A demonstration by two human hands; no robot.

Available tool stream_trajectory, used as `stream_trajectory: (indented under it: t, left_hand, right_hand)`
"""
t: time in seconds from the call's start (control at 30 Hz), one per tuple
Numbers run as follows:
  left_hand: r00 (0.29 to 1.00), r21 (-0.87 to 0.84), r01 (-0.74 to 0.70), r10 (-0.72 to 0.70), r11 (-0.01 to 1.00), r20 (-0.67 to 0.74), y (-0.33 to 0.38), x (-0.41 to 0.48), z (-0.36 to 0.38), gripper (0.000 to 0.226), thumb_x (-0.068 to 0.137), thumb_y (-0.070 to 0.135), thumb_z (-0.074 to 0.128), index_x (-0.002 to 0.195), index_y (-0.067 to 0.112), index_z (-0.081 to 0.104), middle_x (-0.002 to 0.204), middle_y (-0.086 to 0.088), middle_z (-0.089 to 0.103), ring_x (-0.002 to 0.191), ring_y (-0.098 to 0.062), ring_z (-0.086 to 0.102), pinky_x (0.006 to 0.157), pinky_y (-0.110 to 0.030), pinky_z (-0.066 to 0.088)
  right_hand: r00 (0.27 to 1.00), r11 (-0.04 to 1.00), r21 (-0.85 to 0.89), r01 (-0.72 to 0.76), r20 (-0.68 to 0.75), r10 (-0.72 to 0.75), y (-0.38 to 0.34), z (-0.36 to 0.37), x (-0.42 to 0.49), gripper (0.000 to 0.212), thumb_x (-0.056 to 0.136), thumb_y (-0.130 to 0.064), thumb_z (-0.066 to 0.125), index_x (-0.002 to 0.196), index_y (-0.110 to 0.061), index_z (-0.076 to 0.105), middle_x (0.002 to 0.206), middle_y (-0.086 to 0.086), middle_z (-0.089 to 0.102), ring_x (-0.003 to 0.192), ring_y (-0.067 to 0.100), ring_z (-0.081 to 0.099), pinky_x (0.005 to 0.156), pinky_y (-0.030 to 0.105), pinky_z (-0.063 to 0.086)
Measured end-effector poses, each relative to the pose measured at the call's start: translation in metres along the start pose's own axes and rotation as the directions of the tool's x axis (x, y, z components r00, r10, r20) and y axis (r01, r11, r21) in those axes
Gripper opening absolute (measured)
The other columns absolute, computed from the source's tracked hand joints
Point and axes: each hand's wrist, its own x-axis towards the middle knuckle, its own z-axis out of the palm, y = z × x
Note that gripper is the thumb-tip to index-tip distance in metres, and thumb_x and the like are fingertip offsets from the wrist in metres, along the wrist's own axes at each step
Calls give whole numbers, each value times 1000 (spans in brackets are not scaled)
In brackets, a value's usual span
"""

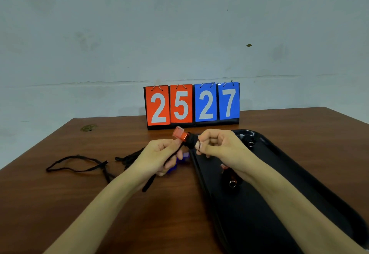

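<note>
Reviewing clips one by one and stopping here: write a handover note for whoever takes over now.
The left hand pinches the orange whistle above the table. The right hand pinches the black cord bunched at the whistle's end; whether it is fastened cannot be told. A blue piece shows beneath the left hand. Left to do, probably: finish this cord; a second whistle waits in the black tray, loose lanyards on the table.

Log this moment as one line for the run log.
left hand: holds orange whistle | right hand: pinches black cord | tray: second whistle inside | table: spare lanyard
</note>
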Motion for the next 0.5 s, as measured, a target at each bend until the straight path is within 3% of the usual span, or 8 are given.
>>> stream_trajectory:
  t: [0.13,0.27,0.37,0.5]
  left_hand:
    - [996,135,-60,68,989,-61,-4,1,13,28,98,24,40,88,6,59,47,-2,43,32,-7,30,34,-16,26]
    - [991,303,-113,129,946,-31,-13,-1,24,27,100,22,38,85,12,58,46,1,46,35,-4,37,43,-11,33]
    - [990,404,-117,141,907,-30,-17,0,24,28,99,29,40,79,20,58,44,5,49,42,-6,42,51,-16,38]
    - [986,463,-112,155,879,-54,-16,-1,20,32,97,35,41,75,20,59,47,7,53,47,-5,46,57,-21,42]
  right_hand:
    - [974,992,38,-120,-189,125,5,0,5,7,86,-11,63,83,-17,65,76,-2,67,76,7,61,67,20,46]
    - [924,944,-286,-164,-378,45,14,-2,7,6,85,-16,65,83,-21,63,80,-3,63,75,5,57,66,16,41]
    - [924,807,-565,-174,-376,-64,20,1,5,4,86,-23,64,86,-26,60,85,-7,60,80,5,54,69,17,43]
    - [959,634,-759,-147,-266,-96,16,2,2,8,89,-30,60,97,-28,59,97,-6,56,88,8,51,72,18,40]
